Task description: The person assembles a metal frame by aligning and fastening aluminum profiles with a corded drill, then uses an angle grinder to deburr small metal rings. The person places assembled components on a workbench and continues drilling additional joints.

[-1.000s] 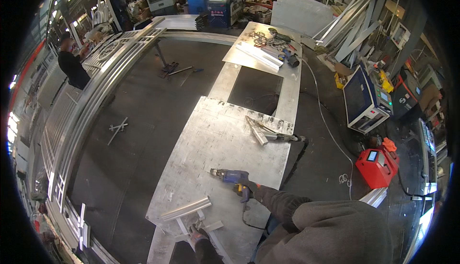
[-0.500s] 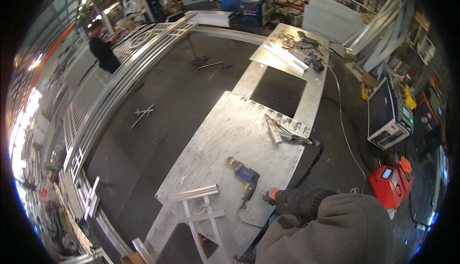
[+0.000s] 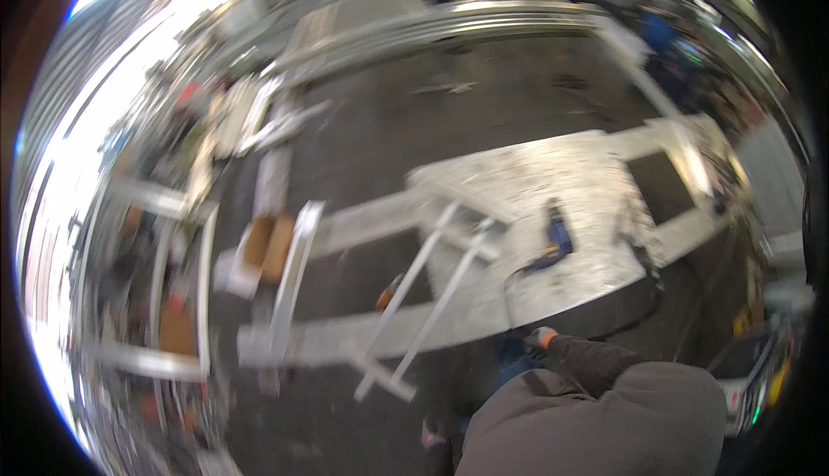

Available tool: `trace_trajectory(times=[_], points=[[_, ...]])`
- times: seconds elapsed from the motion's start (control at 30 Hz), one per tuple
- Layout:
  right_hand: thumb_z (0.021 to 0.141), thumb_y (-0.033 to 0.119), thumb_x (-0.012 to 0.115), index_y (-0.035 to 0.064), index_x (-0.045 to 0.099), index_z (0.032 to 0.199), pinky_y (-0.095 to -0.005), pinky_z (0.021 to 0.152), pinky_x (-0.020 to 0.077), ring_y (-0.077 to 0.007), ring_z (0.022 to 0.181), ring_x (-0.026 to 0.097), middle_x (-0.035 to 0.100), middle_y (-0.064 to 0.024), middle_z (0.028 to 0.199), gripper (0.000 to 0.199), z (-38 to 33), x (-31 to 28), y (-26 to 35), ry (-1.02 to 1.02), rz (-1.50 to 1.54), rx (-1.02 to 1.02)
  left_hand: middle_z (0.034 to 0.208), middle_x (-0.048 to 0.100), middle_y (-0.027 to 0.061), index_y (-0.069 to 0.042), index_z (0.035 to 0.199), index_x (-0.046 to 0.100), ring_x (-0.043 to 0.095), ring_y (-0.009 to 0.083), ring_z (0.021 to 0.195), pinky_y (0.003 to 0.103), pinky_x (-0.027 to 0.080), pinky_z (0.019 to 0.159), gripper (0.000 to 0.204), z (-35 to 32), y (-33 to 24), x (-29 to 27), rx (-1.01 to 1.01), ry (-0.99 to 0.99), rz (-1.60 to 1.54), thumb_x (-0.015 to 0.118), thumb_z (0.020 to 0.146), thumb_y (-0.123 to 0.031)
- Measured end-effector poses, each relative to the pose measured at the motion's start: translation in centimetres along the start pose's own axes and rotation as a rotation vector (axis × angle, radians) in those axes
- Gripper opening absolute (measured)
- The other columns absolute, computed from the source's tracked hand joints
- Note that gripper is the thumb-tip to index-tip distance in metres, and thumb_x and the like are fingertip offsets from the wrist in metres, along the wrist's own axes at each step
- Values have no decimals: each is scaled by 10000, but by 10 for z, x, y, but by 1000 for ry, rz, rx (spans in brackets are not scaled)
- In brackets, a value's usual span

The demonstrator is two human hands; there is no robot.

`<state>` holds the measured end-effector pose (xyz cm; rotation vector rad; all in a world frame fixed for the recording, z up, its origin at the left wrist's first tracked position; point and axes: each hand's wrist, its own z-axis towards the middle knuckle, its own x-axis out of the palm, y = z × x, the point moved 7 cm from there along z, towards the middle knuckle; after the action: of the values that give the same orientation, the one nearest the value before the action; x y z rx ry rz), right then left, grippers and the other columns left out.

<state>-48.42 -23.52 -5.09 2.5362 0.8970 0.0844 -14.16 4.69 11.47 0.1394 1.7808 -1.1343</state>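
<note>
My right hand (image 3: 541, 338), in a dark glove with orange at the cuff, is beside the near edge of the metal-topped table (image 3: 535, 299). Its fingers are smeared by motion, and I cannot make out anything in it. At the lower edge, a blurred pinkish-grey shape at the end of a dark sleeve looks like my left hand (image 3: 430, 431); its fingers do not show clearly. Beyond my right hand, a blue corded power drill (image 3: 559, 232) lies on the tabletop. A light metal frame of slim bars (image 3: 420, 290) leans across the table's left part, its end jutting past the near edge.
A dark torch-like tool with a black cable (image 3: 643, 260) lies at the table's right. Left stand an open cardboard box (image 3: 268, 241) and a rectangular metal frame (image 3: 207, 295). Long metal rails (image 3: 449, 22) run along the far side. An orange-and-black tool (image 3: 389, 293) shows below the bars.
The view has swung left and blurred, bringing the left-hand frame and cardboard box into sight. My right hand has moved off the tabletop to its near edge. The drill still lies there.
</note>
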Motion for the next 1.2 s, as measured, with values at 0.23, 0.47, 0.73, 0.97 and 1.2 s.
trace_trajectory(times=[0.23,0.47,0.73,0.97,1.2], points=[[954,252,609,22,636,972,-385,555,559,-255,631,676,693,-162,835,232,-42,178,57,131,-162,-149,1085,658,94,-21,1347,562,607,155,912,321,529,828,384,-67,26,-206,-291,-308,-910,585,964,-16],[958,283,602,19,634,989,-345,584,562,-214,682,694,701,-116,839,268,-81,337,124,397,-578,-537,1108,623,140,-15,1313,557,626,197,899,316,541,721,345,-114,-127,-433,349,-179,-2088,557,972,-66],[956,293,630,30,631,1048,-333,616,555,-206,725,694,701,-101,871,279,-55,433,176,423,-458,-380,1018,627,104,-11,1220,603,604,169,817,311,514,669,267,-19,-136,-509,767,81,-1450,574,965,-85],[963,278,615,14,602,1022,-356,590,569,-225,701,694,691,-148,849,270,6,440,169,200,-346,-317,939,631,73,-7,1139,643,585,145,745,307,490,624,211,173,-46,-528,562,-116,-900,588,959,-102],[961,252,603,12,602,983,-363,573,562,-238,678,686,683,-146,832,241,-28,420,164,59,101,-158,935,729,88,-3,1069,707,674,148,880,291,530,804,207,484,83,-410,157,-219,-382,648,935,-147]])
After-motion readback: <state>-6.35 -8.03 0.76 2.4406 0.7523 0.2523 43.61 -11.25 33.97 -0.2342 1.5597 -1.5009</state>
